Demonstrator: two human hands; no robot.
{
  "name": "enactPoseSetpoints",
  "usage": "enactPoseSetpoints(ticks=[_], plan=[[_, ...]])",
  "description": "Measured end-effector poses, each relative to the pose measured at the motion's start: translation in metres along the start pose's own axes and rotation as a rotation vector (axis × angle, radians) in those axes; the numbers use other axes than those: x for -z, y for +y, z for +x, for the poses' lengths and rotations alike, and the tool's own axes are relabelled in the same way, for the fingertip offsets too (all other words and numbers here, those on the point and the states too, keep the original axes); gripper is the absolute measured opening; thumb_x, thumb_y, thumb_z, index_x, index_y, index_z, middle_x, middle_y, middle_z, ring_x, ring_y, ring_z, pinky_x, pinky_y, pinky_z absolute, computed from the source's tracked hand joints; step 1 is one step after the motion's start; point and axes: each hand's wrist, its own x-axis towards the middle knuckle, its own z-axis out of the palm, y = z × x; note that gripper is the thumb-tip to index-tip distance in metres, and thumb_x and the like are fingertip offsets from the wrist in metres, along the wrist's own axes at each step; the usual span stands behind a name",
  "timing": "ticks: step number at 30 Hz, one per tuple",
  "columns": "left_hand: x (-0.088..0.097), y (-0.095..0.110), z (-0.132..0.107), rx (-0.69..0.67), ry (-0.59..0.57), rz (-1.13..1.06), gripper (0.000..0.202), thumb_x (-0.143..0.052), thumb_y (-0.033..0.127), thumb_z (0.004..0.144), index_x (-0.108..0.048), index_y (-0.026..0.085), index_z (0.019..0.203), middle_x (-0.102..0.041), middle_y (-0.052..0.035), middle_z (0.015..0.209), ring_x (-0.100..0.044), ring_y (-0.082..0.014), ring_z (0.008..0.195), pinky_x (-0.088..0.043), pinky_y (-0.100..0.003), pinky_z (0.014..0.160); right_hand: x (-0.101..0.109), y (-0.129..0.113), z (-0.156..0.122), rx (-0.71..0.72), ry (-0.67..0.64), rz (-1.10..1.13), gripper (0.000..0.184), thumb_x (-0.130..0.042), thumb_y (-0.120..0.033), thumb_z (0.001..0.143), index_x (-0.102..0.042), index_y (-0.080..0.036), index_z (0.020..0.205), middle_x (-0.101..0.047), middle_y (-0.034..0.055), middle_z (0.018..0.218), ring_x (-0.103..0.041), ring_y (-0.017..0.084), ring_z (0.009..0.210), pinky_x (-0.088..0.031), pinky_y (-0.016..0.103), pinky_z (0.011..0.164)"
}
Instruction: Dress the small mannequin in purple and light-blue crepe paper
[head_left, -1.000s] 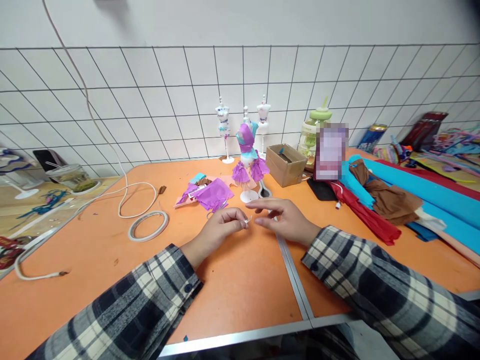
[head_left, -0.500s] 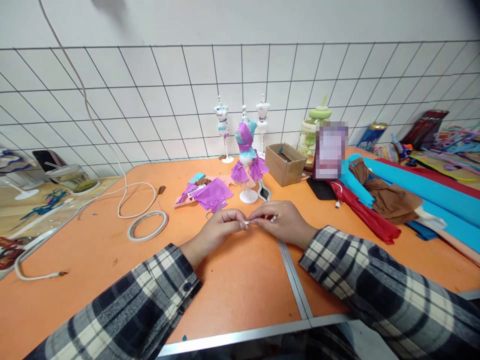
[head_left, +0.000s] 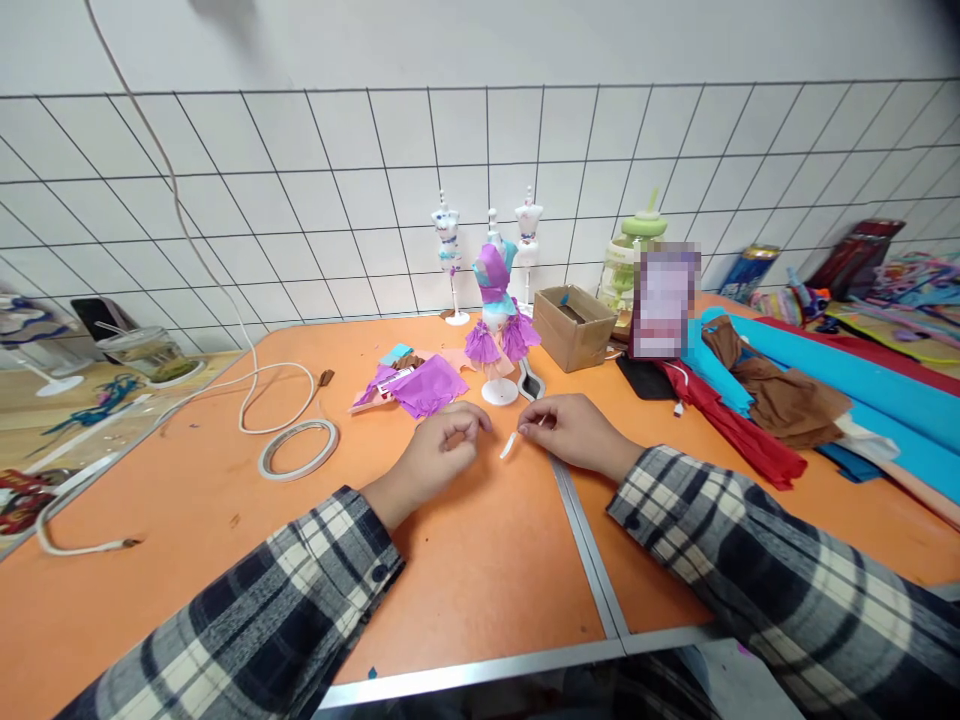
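My right hand [head_left: 571, 430] pinches one end of a small white strip [head_left: 510, 445], which hangs from its fingertips over the orange table [head_left: 465, 560]. A little to the left, my left hand [head_left: 441, 450] rests on the table with its fingers curled in a pinch; whether they hold anything is hidden. Just behind the hands stands a small mannequin [head_left: 496, 320] dressed in purple and blue paper, next to purple paper scraps [head_left: 424, 385]. Both arms wear plaid sleeves.
A tape roll [head_left: 298, 448] and a white cable [head_left: 255, 400] lie at the left. Two bare mannequins [head_left: 448, 240] stand by the grid wall. A cardboard box [head_left: 574, 325], a green-lidded jar [head_left: 626, 260] and rolled blue, red and brown fabrics [head_left: 780, 395] fill the right side.
The hands had come together on the white strip; they have now drawn apart. The right hand has the strip, and the left hand has let go and curled inward.
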Motion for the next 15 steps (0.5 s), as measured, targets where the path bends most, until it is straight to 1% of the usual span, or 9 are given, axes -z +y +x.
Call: enactPoseSetpoints(ticks=[1, 3, 4, 5, 7, 8, 10, 12, 15], plan=[[0.000, -0.001, 0.000, 0.008, 0.029, -0.030, 0.020, -0.050, 0.023, 0.079, -0.042, 0.020, 0.061, -0.067, -0.0082, 0.091, -0.062, -0.0227, 0.091, -0.046, -0.037, 0.084, 0.000, 0.000, 0.000, -0.002, 0.006, -0.004, 0.017, -0.061, -0.026, 0.083, -0.077, -0.021, 0.086, -0.074, 0.0008, 0.080, -0.061, 0.015, 0.069, -0.041, 0.026, 0.062], [0.000, -0.001, -0.001, 0.037, 0.093, -0.090, 0.018, -0.047, 0.029, 0.087, -0.050, 0.020, 0.073, -0.068, -0.0104, 0.102, -0.062, -0.0242, 0.100, -0.048, -0.039, 0.090, -0.002, 0.000, 0.000, 0.009, 0.005, 0.005, 0.016, -0.061, -0.026, 0.083, -0.077, -0.022, 0.086, -0.074, 0.0005, 0.079, -0.061, 0.014, 0.069, -0.041, 0.025, 0.062], [-0.002, 0.000, -0.001, 0.052, 0.116, -0.115, 0.016, -0.050, 0.033, 0.089, -0.055, 0.019, 0.083, -0.068, -0.0111, 0.107, -0.062, -0.0248, 0.105, -0.048, -0.040, 0.091, -0.003, -0.002, -0.001, 0.024, 0.000, 0.018, 0.015, -0.062, -0.026, 0.084, -0.076, -0.022, 0.086, -0.074, 0.0003, 0.079, -0.062, 0.014, 0.069, -0.041, 0.025, 0.063], [-0.004, 0.002, -0.002, 0.065, 0.121, -0.124, 0.019, -0.055, 0.036, 0.088, -0.059, 0.019, 0.095, -0.067, -0.0117, 0.113, -0.061, -0.0254, 0.109, -0.049, -0.040, 0.093, -0.005, -0.003, -0.002, 0.045, -0.008, 0.035, 0.015, -0.062, -0.026, 0.084, -0.076, -0.021, 0.086, -0.074, 0.0002, 0.080, -0.062, 0.014, 0.070, -0.042, 0.025, 0.064], [-0.010, 0.007, -0.003, 0.092, 0.072, -0.080, 0.041, -0.067, 0.039, 0.082, -0.059, 0.020, 0.117, -0.064, -0.0125, 0.124, -0.059, -0.0268, 0.116, -0.049, -0.040, 0.095, -0.008, -0.007, -0.004, 0.091, -0.026, 0.067, 0.014, -0.062, -0.024, 0.084, -0.076, -0.021, 0.085, -0.074, 0.0003, 0.082, -0.063, 0.014, 0.072, -0.043, 0.025, 0.067], [-0.014, 0.009, -0.003, 0.104, 0.030, -0.036, 0.046, -0.070, 0.038, 0.080, -0.059, 0.021, 0.122, -0.064, -0.0122, 0.126, -0.060, -0.0268, 0.116, -0.049, -0.040, 0.095, -0.010, -0.009, -0.005, 0.107, -0.031, 0.077, 0.014, -0.062, -0.023, 0.084, -0.076, -0.021, 0.086, -0.074, 0.0004, 0.082, -0.064, 0.014, 0.073, -0.043, 0.025, 0.067], [-0.020, 0.013, -0.003, 0.128, -0.007, 0.017, 0.040, -0.069, 0.034, 0.081, -0.063, 0.020, 0.118, -0.069, -0.0103, 0.118, -0.064, -0.0247, 0.108, -0.050, -0.038, 0.093, -0.012, -0.012, -0.006, 0.117, -0.027, 0.082, 0.015, -0.062, -0.022, 0.084, -0.076, -0.022, 0.087, -0.074, 0.0004, 0.082, -0.063, 0.013, 0.072, -0.043, 0.025, 0.067], [-0.023, 0.013, -0.003, 0.156, 0.005, 0.011, 0.030, -0.066, 0.029, 0.083, -0.067, 0.019, 0.111, -0.074, -0.0083, 0.107, -0.069, -0.0218, 0.097, -0.053, -0.036, 0.090, -0.013, -0.014, -0.007, 0.119, -0.011, 0.069, 0.015, -0.062, -0.022, 0.084, -0.077, -0.022, 0.088, -0.074, 0.0005, 0.082, -0.062, 0.013, 0.071, -0.043, 0.025, 0.066], [-0.021, 0.010, -0.001, 0.214, 0.038, 0.048, 0.022, -0.064, 0.025, 0.083, -0.071, 0.018, 0.103, -0.077, -0.0065, 0.096, -0.071, -0.0199, 0.086, -0.055, -0.033, 0.084, -0.010, -0.016, -0.008, 0.120, 0.011, 0.038, 0.015, -0.062, -0.023, 0.085, -0.077, -0.022, 0.088, -0.073, 0.0007, 0.082, -0.062, 0.014, 0.071, -0.043, 0.026, 0.065]])
